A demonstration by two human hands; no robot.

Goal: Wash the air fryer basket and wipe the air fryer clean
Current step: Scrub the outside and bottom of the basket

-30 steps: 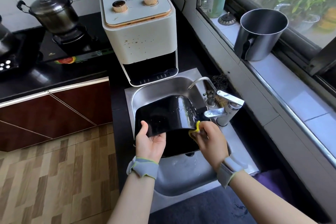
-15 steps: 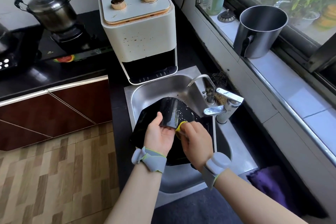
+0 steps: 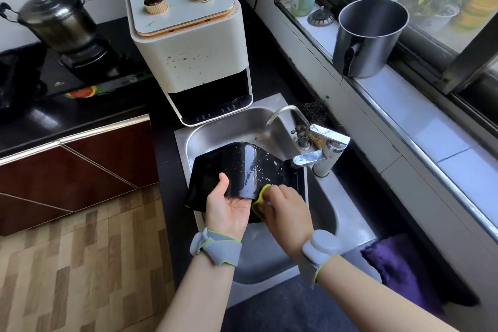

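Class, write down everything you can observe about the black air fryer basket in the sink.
The glossy black air fryer basket has rounded corners and looks like coated metal. It is tipped over the stainless steel sink, its outer surface facing up and speckled with droplets or suds. The left hand holds its near edge, thumb on top. The right hand presses a yellow sponge against that edge.

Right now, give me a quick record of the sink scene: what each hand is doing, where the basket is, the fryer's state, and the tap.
left hand: grips the near edge of the air fryer basket
right hand: holds a yellow sponge against the basket
basket: black, tilted, flecked with suds, over the steel sink
air fryer: on the counter behind the sink, slot empty, brown spots on its front
tap: a thin stream runs down
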